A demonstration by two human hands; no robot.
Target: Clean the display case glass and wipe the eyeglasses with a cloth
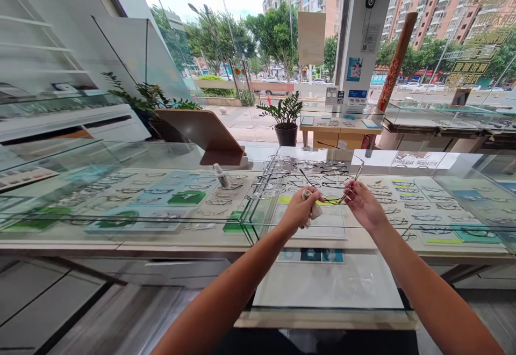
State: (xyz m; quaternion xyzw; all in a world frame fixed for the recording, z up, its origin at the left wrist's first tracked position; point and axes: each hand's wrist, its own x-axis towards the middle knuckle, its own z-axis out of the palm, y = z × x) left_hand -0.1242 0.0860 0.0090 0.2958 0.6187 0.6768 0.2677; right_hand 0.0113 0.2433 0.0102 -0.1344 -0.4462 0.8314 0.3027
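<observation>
Both of my hands hold a pair of glasses (332, 201) above the glass counter. My left hand (300, 210) is closed round a crumpled pale cloth (316, 212) and pinches one side of the frame, near a raised dark temple. My right hand (365, 204) grips the other side with thumb and fingertips, by the upright temple. Beyond them, several eyeglass frames (322, 166) lie in rows on the counter top. A small white spray bottle (221, 176) stands to the left of my hands.
A brown-backed tilted mirror or board (201, 129) stands on the counter at the left. More glasses lie inside the glass display case (181, 227). A potted plant (286, 135) is beyond the counter, near the window.
</observation>
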